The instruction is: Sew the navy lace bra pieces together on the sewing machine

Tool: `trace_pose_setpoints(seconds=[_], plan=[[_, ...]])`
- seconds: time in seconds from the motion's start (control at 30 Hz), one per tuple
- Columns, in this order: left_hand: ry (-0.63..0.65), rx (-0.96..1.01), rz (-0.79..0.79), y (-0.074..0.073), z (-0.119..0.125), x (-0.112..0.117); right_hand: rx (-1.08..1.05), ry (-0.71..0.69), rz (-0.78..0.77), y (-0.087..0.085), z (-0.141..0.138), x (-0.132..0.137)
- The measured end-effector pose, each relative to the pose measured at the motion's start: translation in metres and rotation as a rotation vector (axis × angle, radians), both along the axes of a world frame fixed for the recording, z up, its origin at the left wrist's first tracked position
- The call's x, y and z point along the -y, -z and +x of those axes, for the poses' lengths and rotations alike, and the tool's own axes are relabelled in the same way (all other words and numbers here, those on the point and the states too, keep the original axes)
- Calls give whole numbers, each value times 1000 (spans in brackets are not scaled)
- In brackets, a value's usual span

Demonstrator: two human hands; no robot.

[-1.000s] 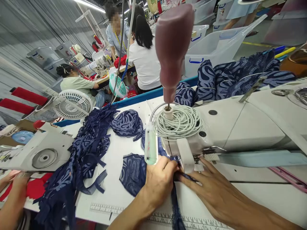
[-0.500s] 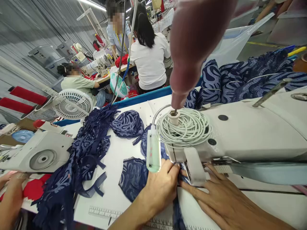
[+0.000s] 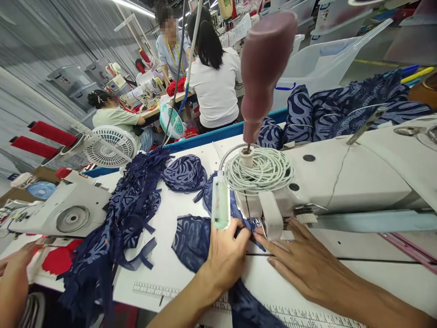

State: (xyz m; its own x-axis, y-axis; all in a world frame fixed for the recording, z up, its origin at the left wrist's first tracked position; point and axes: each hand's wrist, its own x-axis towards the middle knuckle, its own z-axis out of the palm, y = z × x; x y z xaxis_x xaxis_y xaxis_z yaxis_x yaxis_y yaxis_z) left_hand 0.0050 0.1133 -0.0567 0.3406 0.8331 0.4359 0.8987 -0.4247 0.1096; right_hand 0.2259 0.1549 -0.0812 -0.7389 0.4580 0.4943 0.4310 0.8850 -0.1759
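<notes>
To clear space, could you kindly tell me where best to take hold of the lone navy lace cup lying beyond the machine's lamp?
I would pinch the lace cup at its near rim, coming from the front over the bare table: its dome is soft, the lace pile crowds its left, the sewing machine its right.

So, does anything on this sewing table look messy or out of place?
Mostly the heap of dark blue lace: it sprawls across the table and hangs over its front edge on the left. A grey cable is wound loosely atop the sewing machine.
</notes>
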Motion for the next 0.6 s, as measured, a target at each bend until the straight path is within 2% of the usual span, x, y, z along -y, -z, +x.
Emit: trace_pose_setpoints(seconds=[0.17,0.37,0.53,0.6], plan=[[-18,-75,125,7,14,4,-85,-4,-7,-5,-7,12],[-4,-36,99,9,11,7,-137,-6,-10,-8,-9,16],[-32,31,85,8,24,7,-167,-11,-33,-8,-9,19],[-69,-1,73,9,28,7,-165,-17,-44,-7,-8,20]])
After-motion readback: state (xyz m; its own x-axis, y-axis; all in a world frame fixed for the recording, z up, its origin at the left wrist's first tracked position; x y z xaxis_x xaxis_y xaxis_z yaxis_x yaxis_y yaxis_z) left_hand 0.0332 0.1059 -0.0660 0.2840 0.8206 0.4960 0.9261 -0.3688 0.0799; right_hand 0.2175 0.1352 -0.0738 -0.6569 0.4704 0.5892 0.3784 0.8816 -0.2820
